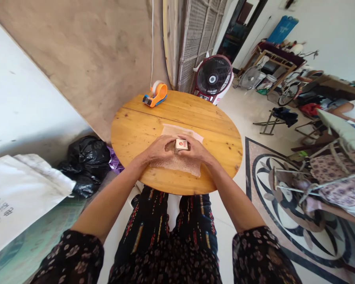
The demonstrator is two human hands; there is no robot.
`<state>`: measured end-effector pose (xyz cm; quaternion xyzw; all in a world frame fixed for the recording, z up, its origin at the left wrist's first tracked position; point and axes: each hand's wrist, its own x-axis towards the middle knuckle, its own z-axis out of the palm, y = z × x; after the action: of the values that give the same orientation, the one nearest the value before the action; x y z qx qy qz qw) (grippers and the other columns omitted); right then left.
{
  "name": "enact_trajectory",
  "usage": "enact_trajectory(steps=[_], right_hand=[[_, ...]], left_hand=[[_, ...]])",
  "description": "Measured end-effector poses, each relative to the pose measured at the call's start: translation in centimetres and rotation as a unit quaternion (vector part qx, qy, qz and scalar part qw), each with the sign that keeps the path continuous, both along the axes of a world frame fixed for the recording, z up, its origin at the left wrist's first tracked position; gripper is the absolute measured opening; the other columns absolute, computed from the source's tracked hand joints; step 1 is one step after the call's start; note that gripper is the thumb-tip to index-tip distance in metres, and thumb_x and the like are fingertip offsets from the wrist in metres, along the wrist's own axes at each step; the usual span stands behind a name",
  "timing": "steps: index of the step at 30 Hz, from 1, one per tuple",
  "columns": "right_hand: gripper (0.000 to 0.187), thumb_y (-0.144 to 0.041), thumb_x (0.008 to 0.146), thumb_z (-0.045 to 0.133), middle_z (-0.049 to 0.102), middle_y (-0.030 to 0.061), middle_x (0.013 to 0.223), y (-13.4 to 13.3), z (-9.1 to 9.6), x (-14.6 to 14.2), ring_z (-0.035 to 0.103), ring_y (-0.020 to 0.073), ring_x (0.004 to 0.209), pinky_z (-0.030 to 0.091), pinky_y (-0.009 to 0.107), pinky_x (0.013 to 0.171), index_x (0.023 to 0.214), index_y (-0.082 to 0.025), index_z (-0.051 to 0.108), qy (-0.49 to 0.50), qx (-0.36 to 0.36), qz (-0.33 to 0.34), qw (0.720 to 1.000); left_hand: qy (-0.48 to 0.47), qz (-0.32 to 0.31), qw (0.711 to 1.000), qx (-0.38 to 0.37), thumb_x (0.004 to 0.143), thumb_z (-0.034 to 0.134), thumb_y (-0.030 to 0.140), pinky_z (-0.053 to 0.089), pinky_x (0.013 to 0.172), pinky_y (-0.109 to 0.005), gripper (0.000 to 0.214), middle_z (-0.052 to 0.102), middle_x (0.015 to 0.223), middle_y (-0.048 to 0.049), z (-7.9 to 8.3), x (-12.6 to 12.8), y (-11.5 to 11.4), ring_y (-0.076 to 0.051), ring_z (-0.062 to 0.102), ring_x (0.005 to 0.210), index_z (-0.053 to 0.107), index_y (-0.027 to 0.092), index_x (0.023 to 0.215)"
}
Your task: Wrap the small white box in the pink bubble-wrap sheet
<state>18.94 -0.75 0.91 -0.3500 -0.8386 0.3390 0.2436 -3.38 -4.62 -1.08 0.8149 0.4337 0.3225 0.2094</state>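
A small cardboard box (181,145) with a red label stands on a sheet of bubble wrap (183,161) spread over the near half of a round wooden table (136,130). My left hand (159,148) presses against the box's left side, fingers curled round it. My right hand (195,152) closes on its right side. Both hands rest on the bubble wrap. An orange tape dispenser (156,94) sits at the table's far edge, well away from both hands.
A black and red floor fan (213,79) stands behind the table. Black plastic bags (84,161) and a white sack (20,193) lie to the left. A wooden board leans against the wall. Folding racks and cluttered furniture fill the right, where another person's arm (343,108) shows.
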Motion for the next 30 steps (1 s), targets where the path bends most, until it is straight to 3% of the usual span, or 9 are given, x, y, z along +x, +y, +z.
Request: enact_trajectory(steps=[2,6,10,24,30], right_hand=[[0.074,-0.036,0.067,0.078,0.054,0.0136,0.141,-0.4,-0.3,0.4,0.051,0.0311,0.13,0.038,0.047,0.11,0.135,-0.021,0.054,-0.001,-0.002,-0.009,1.0],[0.055,-0.032,0.072,0.073,0.059,0.0127,0.13,-0.9,-0.5,0.9,0.057,0.0287,0.119,0.043,0.045,0.104,0.124,-0.018,0.058,0.009,0.002,-0.019,1.0],[0.048,-0.031,0.074,0.072,0.058,0.011,0.132,-1.4,-0.3,0.7,0.055,0.0266,0.122,0.042,0.043,0.105,0.12,-0.022,0.059,0.024,0.039,-0.029,0.999],[0.066,-0.043,0.077,0.075,0.046,0.0154,0.147,-1.9,-1.6,1.1,0.039,0.031,0.141,0.028,0.051,0.119,0.136,-0.022,0.053,0.031,0.097,-0.049,0.994],[0.065,-0.043,0.076,0.075,0.048,0.013,0.145,-1.8,-1.4,1.3,0.042,0.0308,0.138,0.033,0.05,0.117,0.136,-0.026,0.053,0.033,0.095,-0.051,0.994]], left_hand=[[0.014,0.004,1.0,-0.005,0.07,0.057,0.031,0.042,0.109,-0.044,0.058,0.063,0.131,-0.0106,0.1,0.0,0.0,-0.028,0.056,0.122,0.061,0.018,0.127],[0.024,0.001,1.0,-0.007,0.074,0.059,0.037,0.04,0.11,-0.044,0.055,0.062,0.133,-0.0105,0.5,0.2,-0.3,-0.027,0.055,0.123,0.062,0.018,0.126],[0.024,0.007,1.0,-0.019,0.077,0.06,0.047,0.04,0.11,-0.045,0.057,0.062,0.132,-0.0111,0.8,0.3,-0.5,-0.028,0.055,0.123,0.062,0.018,0.127],[0.019,0.008,1.0,0.001,0.082,0.056,0.04,0.042,0.108,-0.044,0.048,0.064,0.128,-0.0102,0.7,0.5,-0.4,-0.027,0.057,0.12,0.063,0.017,0.124],[0.028,0.017,0.999,-0.007,0.081,0.055,0.043,0.04,0.111,-0.046,0.05,0.062,0.132,-0.0112,0.4,0.4,-0.3,-0.029,0.055,0.124,0.062,0.018,0.125]])
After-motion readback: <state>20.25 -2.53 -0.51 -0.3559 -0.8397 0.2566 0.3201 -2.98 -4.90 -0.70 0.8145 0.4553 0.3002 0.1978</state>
